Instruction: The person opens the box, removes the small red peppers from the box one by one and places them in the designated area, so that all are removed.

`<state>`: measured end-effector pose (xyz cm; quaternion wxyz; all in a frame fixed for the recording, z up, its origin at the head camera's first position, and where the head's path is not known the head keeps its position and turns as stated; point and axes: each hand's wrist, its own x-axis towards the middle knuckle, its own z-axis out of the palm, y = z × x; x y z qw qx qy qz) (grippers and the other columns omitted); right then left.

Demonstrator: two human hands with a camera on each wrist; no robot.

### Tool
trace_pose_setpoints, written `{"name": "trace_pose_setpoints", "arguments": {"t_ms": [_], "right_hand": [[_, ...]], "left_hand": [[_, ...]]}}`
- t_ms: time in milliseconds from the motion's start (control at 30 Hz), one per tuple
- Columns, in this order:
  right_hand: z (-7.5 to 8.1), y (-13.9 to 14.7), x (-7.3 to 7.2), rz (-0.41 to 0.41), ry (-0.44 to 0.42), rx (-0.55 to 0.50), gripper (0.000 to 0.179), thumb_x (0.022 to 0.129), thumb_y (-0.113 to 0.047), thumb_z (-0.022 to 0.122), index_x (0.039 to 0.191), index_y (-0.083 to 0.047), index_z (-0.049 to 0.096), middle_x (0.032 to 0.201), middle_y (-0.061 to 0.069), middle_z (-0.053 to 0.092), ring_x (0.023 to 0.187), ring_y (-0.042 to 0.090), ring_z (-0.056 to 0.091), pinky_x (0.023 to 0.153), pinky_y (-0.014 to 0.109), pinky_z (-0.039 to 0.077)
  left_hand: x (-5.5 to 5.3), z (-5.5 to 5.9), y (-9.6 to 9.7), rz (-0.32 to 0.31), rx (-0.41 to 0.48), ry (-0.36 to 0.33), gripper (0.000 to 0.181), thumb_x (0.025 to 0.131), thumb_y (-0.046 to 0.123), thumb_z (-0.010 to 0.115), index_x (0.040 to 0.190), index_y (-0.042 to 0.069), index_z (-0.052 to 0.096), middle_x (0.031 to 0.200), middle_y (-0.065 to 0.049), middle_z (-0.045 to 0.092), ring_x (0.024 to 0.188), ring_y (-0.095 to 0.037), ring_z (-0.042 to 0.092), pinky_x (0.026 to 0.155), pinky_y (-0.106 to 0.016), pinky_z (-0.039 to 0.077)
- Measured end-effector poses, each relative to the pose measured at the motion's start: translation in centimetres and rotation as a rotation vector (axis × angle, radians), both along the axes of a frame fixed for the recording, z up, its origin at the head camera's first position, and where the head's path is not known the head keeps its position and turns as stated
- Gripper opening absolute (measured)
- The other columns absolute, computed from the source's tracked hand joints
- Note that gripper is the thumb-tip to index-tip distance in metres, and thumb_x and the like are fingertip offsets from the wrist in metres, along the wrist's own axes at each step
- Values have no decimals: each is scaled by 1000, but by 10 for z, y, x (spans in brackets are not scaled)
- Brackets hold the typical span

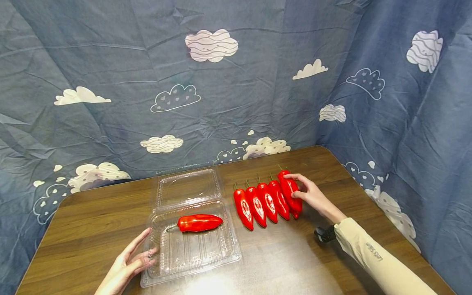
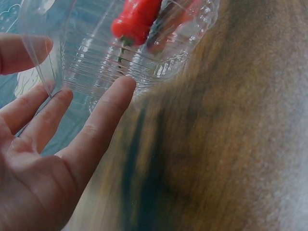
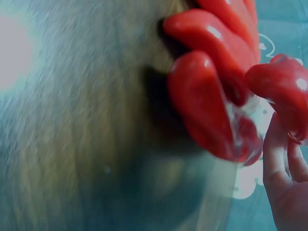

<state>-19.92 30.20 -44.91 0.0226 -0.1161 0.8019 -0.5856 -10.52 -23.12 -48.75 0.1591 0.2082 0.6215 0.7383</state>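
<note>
My right hand (image 1: 311, 194) holds a red pepper (image 1: 289, 186) between thumb and fingers at the right end of a row. In the right wrist view this held pepper (image 3: 284, 86) is raised beside another red pepper (image 3: 197, 101) lying on the table. My left hand (image 1: 125, 260) has its fingers extended at the left side of a clear plastic clamshell container (image 1: 199, 264), fingertips right at its wall (image 2: 159, 77). Inside the container's base lies one red pepper (image 1: 200, 223) on its side, its green stem pointing left. The container's clear lid (image 1: 189, 188) is folded back, away from me.
Several red peppers (image 1: 256, 205) lie side by side right of the container, stems toward the back. All this is on a brown wood-grain table (image 1: 99, 213). A blue cloud-print curtain (image 1: 236, 90) hangs behind the table's back edge and along the right side.
</note>
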Motion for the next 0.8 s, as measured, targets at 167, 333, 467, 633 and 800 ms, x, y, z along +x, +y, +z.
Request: {"name": "trace_pose_setpoints", "arguments": {"t_ms": [167, 333, 467, 633, 800], "right_hand": [[-3, 11, 0, -60, 14, 25, 53, 82, 9, 54, 134, 3, 46, 127, 28, 47, 90, 26, 58, 68, 25, 52], [-8, 21, -1, -135, 11, 73, 53, 83, 8, 52, 136, 1, 45, 132, 27, 44, 92, 31, 57, 67, 25, 51], [-12, 28, -2, -181, 6, 98, 53, 83, 8, 52, 135, 1, 45, 132, 26, 42, 88, 29, 57, 65, 25, 50], [-15, 32, -1, -214, -16, 121, 51, 83, 9, 51, 134, 3, 47, 128, 28, 44, 85, 27, 56, 64, 24, 50], [-19, 34, -3, -212, -37, 177, 51, 83, 8, 52, 133, 5, 47, 124, 29, 47, 88, 29, 54, 66, 25, 49]], "left_hand": [[0, 0, 0, -5, 0, -1, 63, 95, -12, 37, 150, -4, 8, 146, 25, 32, 120, -13, 51, 93, -32, 49], [1, 1, 0, -3, 11, 8, 63, 95, -12, 37, 152, 1, 12, 146, 25, 32, 120, -13, 51, 93, -31, 49], [0, 1, -1, -5, 12, 5, 63, 96, -11, 36, 152, 3, 14, 146, 25, 31, 120, -13, 51, 93, -31, 49], [1, 1, 0, -2, 17, -4, 63, 95, -12, 36, 153, 4, 15, 146, 25, 32, 120, -13, 51, 93, -31, 49], [1, 2, 0, 12, -6, -15, 63, 95, -10, 38, 151, -1, 10, 145, 26, 33, 120, -12, 52, 93, -32, 49]]}}
